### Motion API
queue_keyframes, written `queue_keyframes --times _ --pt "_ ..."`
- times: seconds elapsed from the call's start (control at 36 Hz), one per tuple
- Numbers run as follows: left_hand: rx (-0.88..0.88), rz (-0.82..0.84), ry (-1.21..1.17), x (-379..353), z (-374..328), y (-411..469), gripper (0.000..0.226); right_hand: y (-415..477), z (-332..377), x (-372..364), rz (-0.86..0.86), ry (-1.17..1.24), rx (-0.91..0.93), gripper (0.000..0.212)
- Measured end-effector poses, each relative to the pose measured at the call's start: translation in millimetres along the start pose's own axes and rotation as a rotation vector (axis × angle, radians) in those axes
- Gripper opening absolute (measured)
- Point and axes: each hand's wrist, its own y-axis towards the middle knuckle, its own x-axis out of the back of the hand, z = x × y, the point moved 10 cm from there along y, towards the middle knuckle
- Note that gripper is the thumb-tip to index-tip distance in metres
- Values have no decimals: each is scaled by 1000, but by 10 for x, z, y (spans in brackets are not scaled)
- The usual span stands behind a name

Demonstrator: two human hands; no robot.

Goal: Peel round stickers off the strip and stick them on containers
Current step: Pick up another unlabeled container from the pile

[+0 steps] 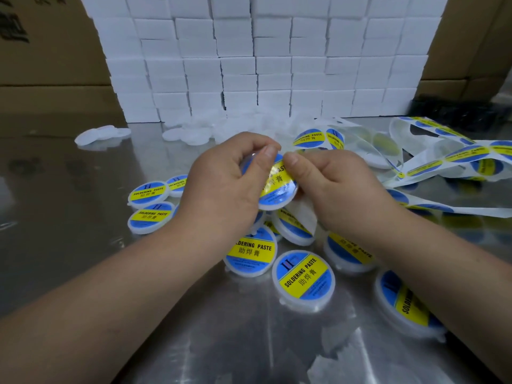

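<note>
Metal tabletop (83,189), labelled containers (303,278), white boxes (263,65) behind

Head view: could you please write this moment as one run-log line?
stage: sticker being applied | left hand: grips container | right hand: pinches its edge, thumb on sticker | strip: lies at right

A packing workshop or stockroom — a steel counter (83,245) backed by a wall of stacked white boxes (263,59), brown cartons (50,65) behind — with identical labelled tubs (303,278) in batches.
</note>
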Motion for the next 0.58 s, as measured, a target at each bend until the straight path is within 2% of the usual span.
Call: queue_keyframes --times 0.14,0.25,0.28,0.33,0.39,0.47,0.56,0.58 --pt "6 -78 96 125 42 53 16 -1 -92 68 -64 120 -56 43" --pt "98 -136 202 263 189 140 28 15 -38 169 -142 124 10 18" --pt "122 -131 234 273 226 160 27 21 -36 169 -141 122 13 23" --pt "165 -111 287 281 298 189 22 21 -63 143 -127 163 9 50" --pt "205 -78 365 287 385 201 22 25 -120 121 -124 234 -57 62" --pt "263 -9 478 250 489 197 27 40 -289 163 -157 254 -167 68" --pt "305 25 529 232 556 193 13 60 -467 155 -117 266 -293 69" --pt "326 31 553 234 582 188 24 55 -504 131 -95 305 -336 67"
